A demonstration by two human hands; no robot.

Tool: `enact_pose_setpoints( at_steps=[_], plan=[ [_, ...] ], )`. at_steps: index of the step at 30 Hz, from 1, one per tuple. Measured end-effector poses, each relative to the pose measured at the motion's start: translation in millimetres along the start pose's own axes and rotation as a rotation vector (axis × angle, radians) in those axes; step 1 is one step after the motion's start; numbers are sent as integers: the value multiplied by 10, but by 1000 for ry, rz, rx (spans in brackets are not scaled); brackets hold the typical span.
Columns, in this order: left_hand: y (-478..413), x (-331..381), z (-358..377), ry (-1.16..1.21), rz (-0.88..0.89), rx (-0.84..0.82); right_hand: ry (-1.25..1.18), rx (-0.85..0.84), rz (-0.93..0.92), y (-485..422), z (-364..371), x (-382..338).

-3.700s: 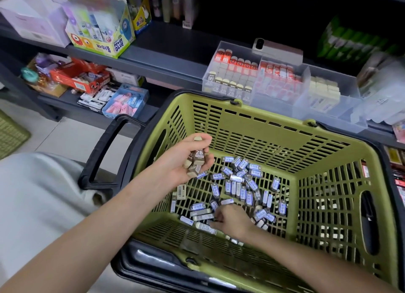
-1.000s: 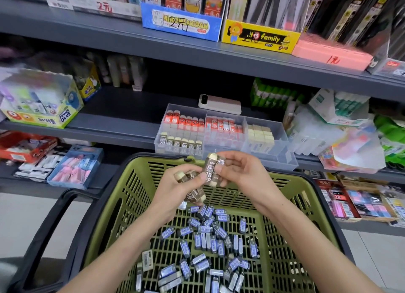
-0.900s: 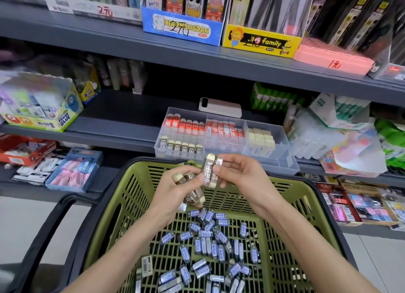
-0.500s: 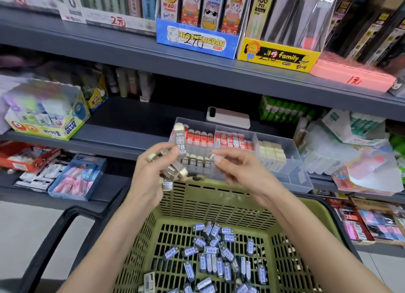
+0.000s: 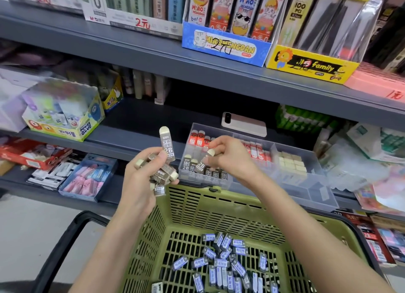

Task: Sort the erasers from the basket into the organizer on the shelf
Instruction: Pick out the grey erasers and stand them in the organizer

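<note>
My left hand (image 5: 142, 178) grips a bunch of brown-sleeved 2B erasers (image 5: 162, 172), one standing upright (image 5: 167, 144) above the thumb. My right hand (image 5: 228, 156) pinches a single brown 2B eraser (image 5: 202, 162), tilted, over the left front compartment of the clear organizer (image 5: 306, 187) on the shelf. That compartment holds a row of brown 2B erasers (image 5: 210, 172), with red-sleeved erasers (image 5: 198, 139) behind them and cream blocks (image 5: 289, 163) further right. The green basket (image 5: 197, 209) below holds several blue-sleeved erasers (image 5: 223, 264).
A white phone (image 5: 243, 124) lies behind the organizer. A glue display box (image 5: 63, 117) stands at the left of the same grey shelf (image 5: 135, 137). Boxed stationery lines the upper shelf (image 5: 219, 71). The basket's black handle (image 5: 57, 249) sticks out left.
Both hands rose from the basket to the shelf. My right hand took one eraser from the left hand's bunch and carried it over the organizer's left front compartment.
</note>
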State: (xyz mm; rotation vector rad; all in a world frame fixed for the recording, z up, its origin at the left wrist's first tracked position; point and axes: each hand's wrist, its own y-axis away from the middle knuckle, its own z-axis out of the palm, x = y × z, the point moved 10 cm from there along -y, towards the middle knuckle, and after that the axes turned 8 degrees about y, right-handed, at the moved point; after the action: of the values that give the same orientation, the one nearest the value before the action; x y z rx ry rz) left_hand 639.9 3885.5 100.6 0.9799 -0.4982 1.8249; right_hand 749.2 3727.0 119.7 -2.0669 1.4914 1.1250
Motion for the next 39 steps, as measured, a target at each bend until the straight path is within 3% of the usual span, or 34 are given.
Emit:
enact_pose_setpoints(
  at_steps=[5,16,19,21,23,25,27,30,34,39],
  plan=[
    [15,-1,6,-9,-7,-7,-36,-89,20,-52,243,-16],
    [-4,-54,32,-17,-23,-54,185,-1,1,-62,332,12],
    [-12,-82,68,-49,-35,-103,293,122,-127,15,181,-214],
    [-12,-97,99,-67,-46,-136,138,185,-230,125,51,-428],
    [1,-115,145,-94,-52,-180,-109,63,-257,192,68,-570],
    [15,-141,169,-113,-62,-193,-171,-78,-269,255,158,-681],
    [20,-169,175,-113,-78,-189,-199,-115,-250,241,164,-693],
    [22,-170,172,-77,-88,-177,-295,-3,-141,107,-76,-481],
    [-42,-179,-23,0,-110,-26,-49,44,40,9,-133,-28],
    [-57,-192,-47,17,-116,-6,103,48,60,-42,8,70]
  ],
)
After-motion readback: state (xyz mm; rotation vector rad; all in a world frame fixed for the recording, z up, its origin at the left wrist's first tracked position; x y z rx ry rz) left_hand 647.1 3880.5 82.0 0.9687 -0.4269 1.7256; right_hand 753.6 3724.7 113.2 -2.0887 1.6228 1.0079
